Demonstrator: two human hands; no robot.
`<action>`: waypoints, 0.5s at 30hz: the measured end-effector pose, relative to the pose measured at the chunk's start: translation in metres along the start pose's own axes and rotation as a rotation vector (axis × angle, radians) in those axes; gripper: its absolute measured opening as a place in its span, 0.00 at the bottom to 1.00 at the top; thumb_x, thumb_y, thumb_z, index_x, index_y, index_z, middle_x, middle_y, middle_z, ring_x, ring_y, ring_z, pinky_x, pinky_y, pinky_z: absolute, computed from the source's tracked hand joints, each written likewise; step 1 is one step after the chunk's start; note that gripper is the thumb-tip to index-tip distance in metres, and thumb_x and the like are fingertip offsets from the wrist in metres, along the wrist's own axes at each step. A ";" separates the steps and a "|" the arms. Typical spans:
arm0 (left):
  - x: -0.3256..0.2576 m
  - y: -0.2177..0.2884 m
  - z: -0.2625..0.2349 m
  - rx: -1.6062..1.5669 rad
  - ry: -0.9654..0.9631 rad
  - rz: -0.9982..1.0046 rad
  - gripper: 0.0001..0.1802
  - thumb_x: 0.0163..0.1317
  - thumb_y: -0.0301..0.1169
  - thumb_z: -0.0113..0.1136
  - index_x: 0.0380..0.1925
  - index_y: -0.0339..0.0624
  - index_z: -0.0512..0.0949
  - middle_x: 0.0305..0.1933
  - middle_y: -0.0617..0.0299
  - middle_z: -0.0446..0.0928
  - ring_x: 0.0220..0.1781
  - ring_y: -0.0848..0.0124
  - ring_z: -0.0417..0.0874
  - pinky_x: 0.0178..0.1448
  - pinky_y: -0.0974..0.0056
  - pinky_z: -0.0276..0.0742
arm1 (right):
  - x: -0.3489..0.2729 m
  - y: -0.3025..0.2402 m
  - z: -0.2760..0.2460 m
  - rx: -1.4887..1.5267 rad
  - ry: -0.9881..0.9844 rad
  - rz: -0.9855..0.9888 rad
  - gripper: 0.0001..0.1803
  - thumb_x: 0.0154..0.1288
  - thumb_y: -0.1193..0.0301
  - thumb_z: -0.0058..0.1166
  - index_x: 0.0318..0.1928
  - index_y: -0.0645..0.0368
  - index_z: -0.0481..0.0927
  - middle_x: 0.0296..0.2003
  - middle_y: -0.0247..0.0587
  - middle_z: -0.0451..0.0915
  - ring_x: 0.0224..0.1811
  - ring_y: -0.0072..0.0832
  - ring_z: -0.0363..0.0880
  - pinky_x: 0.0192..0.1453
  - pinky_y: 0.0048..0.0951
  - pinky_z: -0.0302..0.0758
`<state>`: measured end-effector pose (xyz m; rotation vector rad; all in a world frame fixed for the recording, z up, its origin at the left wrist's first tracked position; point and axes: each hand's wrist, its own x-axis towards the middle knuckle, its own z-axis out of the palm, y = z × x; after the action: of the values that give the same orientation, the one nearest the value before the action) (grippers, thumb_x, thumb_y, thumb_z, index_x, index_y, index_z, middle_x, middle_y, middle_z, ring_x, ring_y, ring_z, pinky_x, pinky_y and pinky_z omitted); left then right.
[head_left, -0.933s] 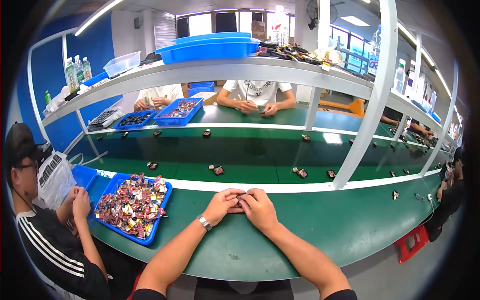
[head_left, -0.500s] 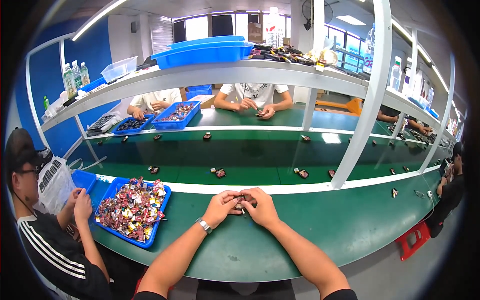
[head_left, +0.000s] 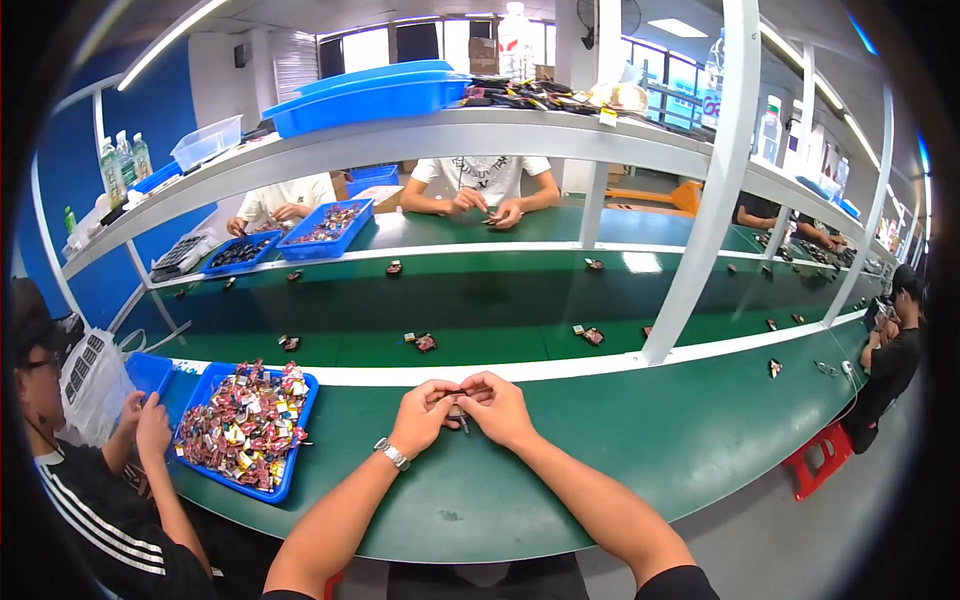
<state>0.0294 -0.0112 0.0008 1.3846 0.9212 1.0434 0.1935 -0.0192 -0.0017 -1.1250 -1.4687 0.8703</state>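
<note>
Both hands meet over the green workbench (head_left: 620, 450), just in front of the white strip that runs along its far edge. The left hand (head_left: 425, 415) and the right hand (head_left: 497, 408) are curled in toward each other with fingertips touching, and between them they pinch a small dark part (head_left: 458, 411). Most of that part is hidden by the fingers, so its shape is hard to tell; a thin dark stub shows below the hands, and from it the long axis seems to run roughly from the fingers down toward the person, tilted a little to the right. Which end is which cannot be told. A metal wristwatch (head_left: 391, 453) sits on the left wrist. To the left of the hands, near them on the same bench, stands a blue tray (head_left: 285, 455) heaped with small red, white and yellow pieces. Left of the tray, a seated person in a black jacket with white stripes (head_left: 95, 520) has both hands raised at the bench edge. Beyond the white strip, on the lower green belt (head_left: 480, 300), a few small dark parts lie well apart from one another.
</note>
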 end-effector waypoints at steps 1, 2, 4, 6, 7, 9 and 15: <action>0.001 -0.001 0.000 -0.004 -0.009 0.000 0.11 0.69 0.24 0.51 0.49 0.32 0.74 0.48 0.54 0.80 0.44 0.72 0.84 0.40 0.69 0.85 | 0.000 0.001 -0.001 -0.006 0.008 0.002 0.12 0.58 0.77 0.61 0.43 0.64 0.80 0.35 0.39 0.83 0.33 0.22 0.82 0.40 0.24 0.80; 0.000 -0.003 -0.002 0.014 -0.024 0.014 0.12 0.69 0.23 0.50 0.51 0.33 0.73 0.49 0.54 0.80 0.45 0.72 0.84 0.41 0.69 0.86 | 0.000 0.000 0.000 -0.006 0.000 0.007 0.11 0.58 0.76 0.62 0.42 0.64 0.80 0.34 0.39 0.83 0.33 0.22 0.82 0.40 0.24 0.80; -0.001 -0.004 -0.002 0.030 -0.036 0.029 0.14 0.70 0.23 0.50 0.53 0.33 0.71 0.50 0.53 0.79 0.46 0.71 0.83 0.41 0.68 0.86 | 0.003 -0.001 0.000 -0.007 -0.011 0.009 0.11 0.58 0.76 0.62 0.42 0.64 0.80 0.34 0.39 0.83 0.33 0.23 0.82 0.40 0.25 0.80; -0.001 0.000 0.002 -0.076 0.045 0.037 0.18 0.70 0.23 0.49 0.59 0.35 0.67 0.56 0.51 0.76 0.49 0.68 0.82 0.44 0.65 0.87 | 0.015 0.004 -0.007 -0.057 -0.004 -0.023 0.11 0.59 0.75 0.64 0.42 0.64 0.80 0.36 0.39 0.83 0.35 0.21 0.82 0.42 0.24 0.80; -0.001 0.002 0.001 -0.078 0.046 0.042 0.18 0.70 0.23 0.49 0.59 0.35 0.67 0.56 0.51 0.76 0.49 0.68 0.82 0.44 0.65 0.87 | 0.024 0.009 -0.015 -0.087 0.060 0.006 0.12 0.58 0.72 0.66 0.40 0.64 0.80 0.33 0.39 0.83 0.33 0.21 0.82 0.40 0.25 0.79; 0.001 0.008 0.003 -0.151 0.109 -0.039 0.22 0.69 0.22 0.49 0.62 0.37 0.63 0.60 0.48 0.72 0.52 0.63 0.82 0.49 0.59 0.86 | 0.050 0.028 -0.039 -0.133 0.208 0.070 0.12 0.56 0.72 0.66 0.39 0.63 0.82 0.31 0.41 0.83 0.32 0.25 0.83 0.39 0.27 0.79; 0.001 -0.002 -0.010 -0.044 -0.032 -0.031 0.17 0.68 0.22 0.50 0.56 0.34 0.70 0.62 0.50 0.71 0.58 0.61 0.79 0.55 0.59 0.83 | 0.088 0.064 -0.068 -0.414 0.371 0.020 0.15 0.52 0.68 0.69 0.37 0.63 0.82 0.33 0.45 0.82 0.38 0.36 0.82 0.46 0.35 0.78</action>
<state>0.0200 -0.0066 -0.0008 1.3424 0.8886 1.0100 0.2718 0.0807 -0.0218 -1.5157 -1.3549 0.3443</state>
